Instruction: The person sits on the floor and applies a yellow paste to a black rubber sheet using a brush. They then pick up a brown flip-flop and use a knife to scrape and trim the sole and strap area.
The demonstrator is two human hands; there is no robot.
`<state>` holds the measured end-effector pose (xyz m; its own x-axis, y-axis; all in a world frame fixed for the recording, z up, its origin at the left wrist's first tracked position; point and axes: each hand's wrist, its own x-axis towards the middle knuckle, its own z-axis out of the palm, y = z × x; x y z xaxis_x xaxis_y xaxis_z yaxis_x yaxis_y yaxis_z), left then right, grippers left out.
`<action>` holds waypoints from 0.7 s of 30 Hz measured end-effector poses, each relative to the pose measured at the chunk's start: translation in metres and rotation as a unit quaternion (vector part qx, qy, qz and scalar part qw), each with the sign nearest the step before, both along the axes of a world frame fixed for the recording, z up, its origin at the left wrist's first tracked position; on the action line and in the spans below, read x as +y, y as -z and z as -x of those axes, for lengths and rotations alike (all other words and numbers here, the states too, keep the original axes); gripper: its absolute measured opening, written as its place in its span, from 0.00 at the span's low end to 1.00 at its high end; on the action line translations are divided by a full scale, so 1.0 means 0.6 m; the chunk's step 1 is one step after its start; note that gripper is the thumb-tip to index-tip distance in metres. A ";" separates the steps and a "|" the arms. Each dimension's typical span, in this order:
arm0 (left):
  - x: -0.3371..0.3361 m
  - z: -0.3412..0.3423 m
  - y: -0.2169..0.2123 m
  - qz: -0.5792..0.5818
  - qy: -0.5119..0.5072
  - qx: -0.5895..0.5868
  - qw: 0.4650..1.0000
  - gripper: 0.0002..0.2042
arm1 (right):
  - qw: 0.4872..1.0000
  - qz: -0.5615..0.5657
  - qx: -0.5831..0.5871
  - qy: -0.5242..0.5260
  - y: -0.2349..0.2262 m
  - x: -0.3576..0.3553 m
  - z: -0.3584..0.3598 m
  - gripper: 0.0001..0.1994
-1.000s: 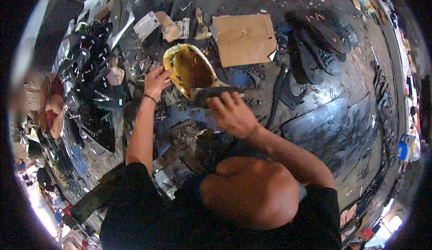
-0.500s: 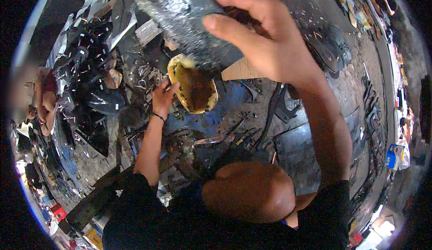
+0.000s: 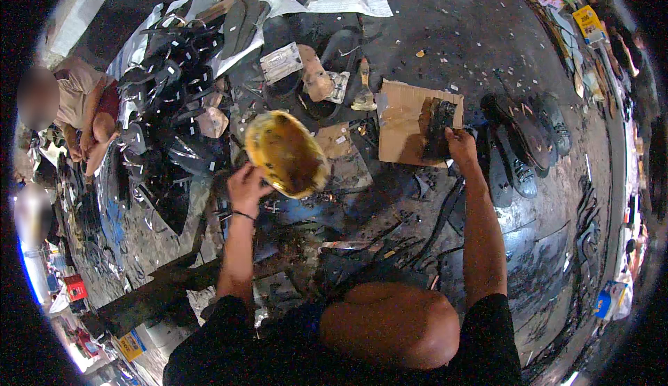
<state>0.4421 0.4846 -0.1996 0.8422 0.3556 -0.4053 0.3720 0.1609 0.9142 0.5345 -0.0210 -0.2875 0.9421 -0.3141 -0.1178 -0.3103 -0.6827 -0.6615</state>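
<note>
My left hand point(image 3: 246, 190) grips the near-left edge of a yellow oval tub point(image 3: 284, 151), which is tilted. Brown residue coats its inside and dark spots mark its rim. To the right, my right hand point(image 3: 463, 149) is closed on the near end of a dark, flat, rough-looking piece point(image 3: 439, 127); its exact kind is not clear. That piece is at the right part of a brown cardboard sheet point(image 3: 399, 125); whether it rests on it I cannot tell. A brush point(image 3: 363, 87) with pale bristles lies between tub and cardboard.
Black sandals and straps point(image 3: 163, 87) pile up at the left, with a seated person point(image 3: 85, 108) beyond. More dark footwear point(image 3: 518, 142) lies right of the cardboard. Dark offcuts point(image 3: 424, 236) litter the floor nearer me. White paper point(image 3: 334, 3) lies at the back.
My right hand has moved the dark piece from close to the camera down to the cardboard. My left hand, earlier at the tub's edge, now has the tub tilted.
</note>
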 end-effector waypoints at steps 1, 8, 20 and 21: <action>0.030 -0.010 -0.002 -0.002 0.001 0.000 1.000 0.14 | 0.999 -0.033 0.014 0.012 -0.015 0.003 0.004 0.21; 0.147 0.021 0.081 0.165 -0.014 -0.060 0.984 0.26 | 0.924 -0.379 -0.042 0.040 -0.264 0.131 0.057 0.17; -0.071 0.255 0.120 0.070 0.023 -0.028 0.997 0.23 | 0.952 -0.212 -0.166 -0.143 -0.164 0.584 0.050 0.34; -0.076 0.263 0.120 0.043 0.054 -0.038 0.997 0.23 | 0.936 -0.255 -0.200 -0.138 -0.149 0.550 0.043 0.30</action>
